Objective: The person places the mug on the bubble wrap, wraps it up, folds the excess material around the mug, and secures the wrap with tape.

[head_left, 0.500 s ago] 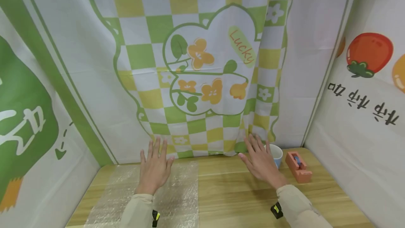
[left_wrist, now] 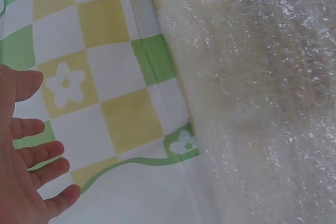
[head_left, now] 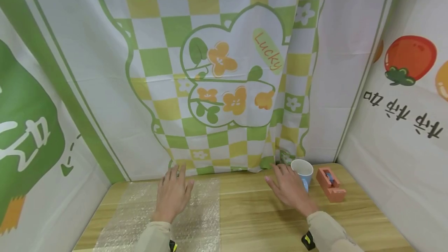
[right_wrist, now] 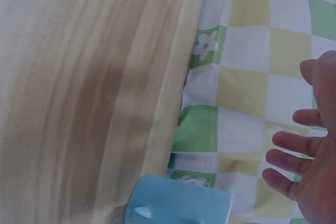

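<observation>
My left hand point(head_left: 173, 195) is above a sheet of bubble wrap point(head_left: 201, 217) on the wooden table, its fingers pointing toward the back edge. In the left wrist view that hand point(left_wrist: 26, 166) has slightly bent, separated fingers and holds nothing. Over the table's right half, my right hand point(head_left: 288, 186) is just left of a mug point(head_left: 303, 171), light blue outside and white inside. The right wrist view shows this hand point(right_wrist: 317, 156) with loose fingers and nothing in them, apart from the mug point(right_wrist: 178, 200). Whether either palm touches anything is hidden.
A coral tape dispenser point(head_left: 330, 184) with a blue roll stands right of the mug. Behind the table's back edge hangs a green, yellow and white checked cloth point(head_left: 227, 139). Printed white walls point(head_left: 395, 158) rise at both sides of the wooden table point(head_left: 259, 221).
Both hands have come down and slightly back from the hanging cloth, with fingers more bent. More of the mug shows beside my right hand. The objects on the table stay put.
</observation>
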`<state>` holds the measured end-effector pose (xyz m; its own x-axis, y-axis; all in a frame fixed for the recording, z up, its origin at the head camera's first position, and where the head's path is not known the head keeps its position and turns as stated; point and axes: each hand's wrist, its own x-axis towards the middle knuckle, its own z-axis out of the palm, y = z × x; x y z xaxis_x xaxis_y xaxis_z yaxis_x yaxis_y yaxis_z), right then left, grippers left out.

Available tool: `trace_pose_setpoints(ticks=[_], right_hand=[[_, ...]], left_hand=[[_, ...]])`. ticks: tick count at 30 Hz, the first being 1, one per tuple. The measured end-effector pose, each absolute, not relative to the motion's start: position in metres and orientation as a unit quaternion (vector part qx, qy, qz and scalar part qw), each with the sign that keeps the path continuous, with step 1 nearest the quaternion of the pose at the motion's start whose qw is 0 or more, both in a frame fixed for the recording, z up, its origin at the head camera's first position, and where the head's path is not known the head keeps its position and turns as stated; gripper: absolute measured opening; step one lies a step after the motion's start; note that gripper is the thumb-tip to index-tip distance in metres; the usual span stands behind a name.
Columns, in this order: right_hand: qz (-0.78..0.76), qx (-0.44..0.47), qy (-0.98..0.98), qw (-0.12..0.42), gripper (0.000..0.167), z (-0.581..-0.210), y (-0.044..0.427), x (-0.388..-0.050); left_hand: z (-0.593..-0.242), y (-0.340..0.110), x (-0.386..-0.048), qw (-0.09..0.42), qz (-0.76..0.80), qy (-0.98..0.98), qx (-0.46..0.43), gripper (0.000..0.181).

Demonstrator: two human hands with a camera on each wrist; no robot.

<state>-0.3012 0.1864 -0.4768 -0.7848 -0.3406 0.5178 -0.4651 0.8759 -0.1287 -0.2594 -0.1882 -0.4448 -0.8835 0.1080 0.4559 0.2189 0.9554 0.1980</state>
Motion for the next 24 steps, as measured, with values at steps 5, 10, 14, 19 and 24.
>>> trace_pose_setpoints(ticks=[5,10,14,19,24], right_hand=[[0.119,0.215,-0.935,0.257,0.046,-0.483,0.187,-0.299],[0.134,0.225,-0.929,0.26,0.036,-0.486,0.187,-0.296],[0.151,0.224,-0.932,0.243,0.029,-0.489,0.184,-0.293],[0.158,0.224,-0.934,0.229,0.027,-0.492,0.18,-0.29],[0.159,0.228,-0.936,0.215,0.026,-0.494,0.177,-0.287]], left_hand=[[-0.449,-0.185,-0.258,0.211,-0.125,-0.966,-0.082,0.052],[-0.453,-0.181,-0.258,0.177,-0.117,-0.974,-0.073,0.048],[-0.457,-0.178,-0.256,0.162,-0.113,-0.977,-0.076,0.044],[-0.463,-0.173,-0.253,0.145,-0.132,-0.977,-0.084,0.038],[-0.469,-0.166,-0.251,0.134,-0.152,-0.974,-0.098,0.03]])
